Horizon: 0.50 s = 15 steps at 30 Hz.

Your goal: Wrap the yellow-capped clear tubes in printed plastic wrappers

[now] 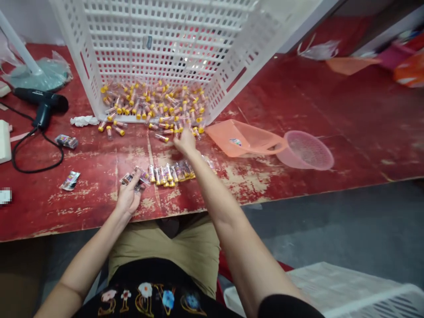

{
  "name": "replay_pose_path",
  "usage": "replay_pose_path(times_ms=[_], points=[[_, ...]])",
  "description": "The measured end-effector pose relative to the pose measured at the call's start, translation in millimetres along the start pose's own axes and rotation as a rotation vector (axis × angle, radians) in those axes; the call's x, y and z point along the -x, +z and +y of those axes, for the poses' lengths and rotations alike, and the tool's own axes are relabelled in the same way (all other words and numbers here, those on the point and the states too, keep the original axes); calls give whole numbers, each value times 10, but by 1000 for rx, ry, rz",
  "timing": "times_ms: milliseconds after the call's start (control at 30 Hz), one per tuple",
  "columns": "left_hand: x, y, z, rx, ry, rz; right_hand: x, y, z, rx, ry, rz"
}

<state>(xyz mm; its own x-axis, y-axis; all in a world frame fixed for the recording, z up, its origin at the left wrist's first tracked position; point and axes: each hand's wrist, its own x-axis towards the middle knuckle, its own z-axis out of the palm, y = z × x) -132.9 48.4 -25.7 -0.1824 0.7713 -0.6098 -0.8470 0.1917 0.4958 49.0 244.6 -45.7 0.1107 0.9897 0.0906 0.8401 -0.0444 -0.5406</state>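
Observation:
My left hand point(128, 195), near the table's front edge, is closed on small printed plastic sleeves point(127, 179). Just right of it lies a row of sleeved tubes point(170, 173), side by side, most with yellow caps towards me. My right hand point(186, 142) reaches forward to the lip of a white plastic basket point(225, 86) tipped on its side. Its fingers close around a clear yellow-capped tube at the edge of a loose pile of yellow-capped tubes point(155, 104) with pinkish contents; the fingertips are partly hidden among them. The pile spills from the basket onto the red table.
Left on the table are a black hot-air gun point(44, 106) with a looped cord, a bundle of wrapped tubes point(66, 141) and a printed packet point(70, 180). To the right lie an orange plastic scoop point(245, 137) and a pink mesh basket point(308, 150). A white crate point(347, 282) stands below, right.

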Motion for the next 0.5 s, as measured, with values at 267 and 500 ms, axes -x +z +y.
replay_pose_path(times_ms=[267, 500], points=[[193, 329, -275, 64, -266, -79, 1892, -775, 191, -1118, -179, -17], [543, 564, -580, -103, -292, -170, 2407, -915, 175, -1166, -136, 315]])
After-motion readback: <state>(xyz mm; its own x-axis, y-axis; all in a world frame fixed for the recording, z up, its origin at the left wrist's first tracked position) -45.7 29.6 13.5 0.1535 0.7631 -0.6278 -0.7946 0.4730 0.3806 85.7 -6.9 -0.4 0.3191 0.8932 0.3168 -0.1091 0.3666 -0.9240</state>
